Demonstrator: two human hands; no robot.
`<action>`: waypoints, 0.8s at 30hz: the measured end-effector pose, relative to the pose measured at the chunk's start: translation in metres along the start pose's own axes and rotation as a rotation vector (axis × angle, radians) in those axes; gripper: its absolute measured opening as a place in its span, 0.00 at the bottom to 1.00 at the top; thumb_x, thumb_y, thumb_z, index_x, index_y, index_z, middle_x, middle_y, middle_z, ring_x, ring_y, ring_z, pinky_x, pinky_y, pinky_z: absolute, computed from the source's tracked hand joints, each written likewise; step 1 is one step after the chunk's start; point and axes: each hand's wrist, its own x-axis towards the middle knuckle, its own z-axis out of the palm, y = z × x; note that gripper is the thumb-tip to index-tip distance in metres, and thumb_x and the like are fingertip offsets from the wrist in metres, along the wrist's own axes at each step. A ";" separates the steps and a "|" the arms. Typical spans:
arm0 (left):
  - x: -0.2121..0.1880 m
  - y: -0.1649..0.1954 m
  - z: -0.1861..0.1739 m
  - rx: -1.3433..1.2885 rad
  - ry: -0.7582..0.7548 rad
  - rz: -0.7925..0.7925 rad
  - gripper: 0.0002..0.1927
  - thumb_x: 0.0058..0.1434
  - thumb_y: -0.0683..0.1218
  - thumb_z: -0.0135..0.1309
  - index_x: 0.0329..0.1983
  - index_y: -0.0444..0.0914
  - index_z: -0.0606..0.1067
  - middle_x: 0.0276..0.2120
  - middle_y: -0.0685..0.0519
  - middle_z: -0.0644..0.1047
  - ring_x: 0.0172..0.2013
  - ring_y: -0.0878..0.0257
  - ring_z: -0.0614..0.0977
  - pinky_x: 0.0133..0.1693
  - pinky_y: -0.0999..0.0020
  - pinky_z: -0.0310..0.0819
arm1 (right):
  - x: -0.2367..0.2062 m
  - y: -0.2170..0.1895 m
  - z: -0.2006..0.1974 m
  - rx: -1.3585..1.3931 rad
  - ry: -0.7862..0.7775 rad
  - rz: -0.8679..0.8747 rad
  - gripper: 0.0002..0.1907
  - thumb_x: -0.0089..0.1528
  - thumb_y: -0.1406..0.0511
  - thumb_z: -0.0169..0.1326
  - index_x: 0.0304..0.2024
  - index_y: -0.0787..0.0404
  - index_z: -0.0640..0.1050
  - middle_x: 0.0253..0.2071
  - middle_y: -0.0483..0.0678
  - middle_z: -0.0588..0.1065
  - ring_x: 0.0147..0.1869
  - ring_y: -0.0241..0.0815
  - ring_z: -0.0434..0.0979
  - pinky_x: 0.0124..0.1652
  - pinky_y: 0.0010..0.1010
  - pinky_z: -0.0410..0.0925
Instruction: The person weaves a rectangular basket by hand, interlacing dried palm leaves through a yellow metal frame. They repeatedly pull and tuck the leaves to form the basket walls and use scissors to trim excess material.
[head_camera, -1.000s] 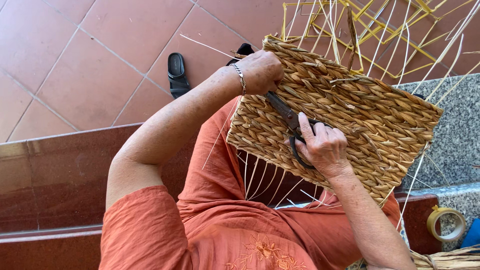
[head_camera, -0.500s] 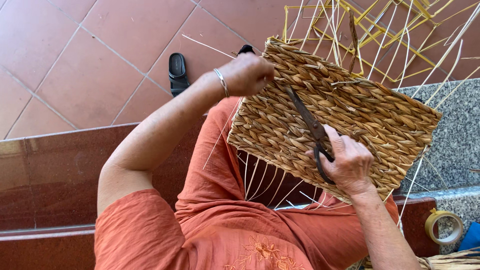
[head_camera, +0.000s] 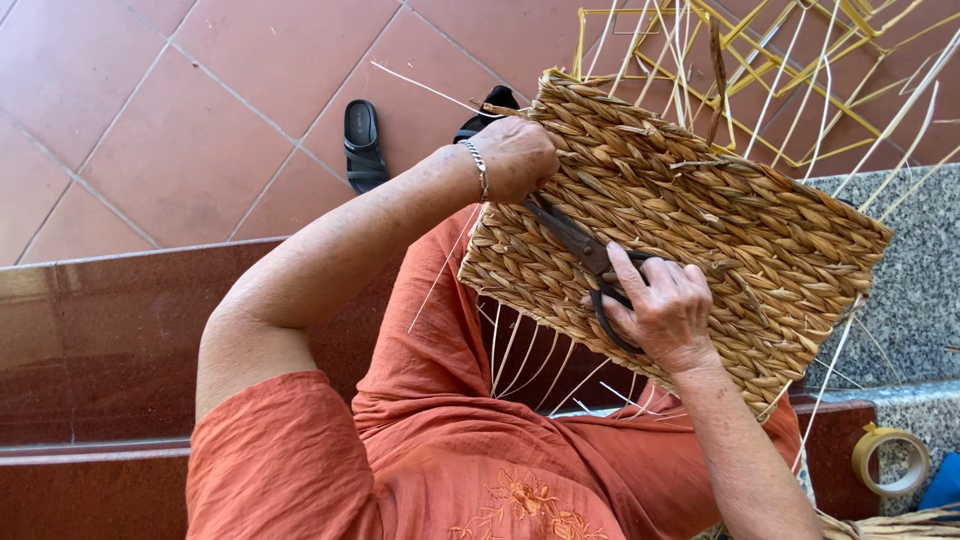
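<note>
A woven panel of twisted straw-coloured rush (head_camera: 740, 230) rests tilted over my lap, with pale thin stakes (head_camera: 690, 70) sticking out of its far edge and more under its near edge. My left hand (head_camera: 515, 158), a bracelet on its wrist, grips the panel's left edge. Gripped in my right hand (head_camera: 665, 312), which lies on the panel's face, are black scissors (head_camera: 580, 245) by their loops. The blades lie flat on the weave, pointing at my left hand, the tips almost touching it.
Two black sandals (head_camera: 362, 140) lie on the terracotta tile floor (head_camera: 180, 110) beyond my knees. A dark red polished step (head_camera: 100, 330) runs at left, a grey speckled stone ledge (head_camera: 900, 310) at right. A yellow tape roll (head_camera: 890, 458) sits at lower right.
My right hand slid the scissors across the panel toward my left hand, so the blade tips now reach it. My left hand shifted slightly along the panel's edge.
</note>
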 end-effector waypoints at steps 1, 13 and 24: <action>0.002 0.000 -0.001 0.018 -0.050 -0.017 0.03 0.52 0.41 0.60 0.27 0.44 0.82 0.30 0.51 0.80 0.36 0.54 0.82 0.39 0.57 0.75 | 0.004 -0.001 0.002 -0.001 0.009 -0.013 0.35 0.58 0.46 0.61 0.63 0.56 0.77 0.31 0.46 0.71 0.33 0.44 0.72 0.35 0.40 0.63; 0.013 0.003 -0.002 -0.029 -0.097 -0.018 0.06 0.51 0.41 0.62 0.31 0.45 0.83 0.34 0.50 0.81 0.40 0.53 0.82 0.42 0.58 0.75 | 0.008 -0.005 0.008 0.017 -0.056 -0.046 0.35 0.60 0.46 0.60 0.61 0.63 0.76 0.24 0.48 0.67 0.23 0.46 0.69 0.25 0.39 0.67; -0.025 -0.012 -0.014 -0.477 0.168 -0.168 0.02 0.63 0.38 0.51 0.37 0.35 0.75 0.29 0.47 0.78 0.32 0.55 0.81 0.36 0.61 0.77 | -0.018 0.012 0.001 0.094 -0.036 0.020 0.36 0.62 0.46 0.59 0.62 0.64 0.76 0.23 0.47 0.72 0.20 0.39 0.70 0.22 0.33 0.66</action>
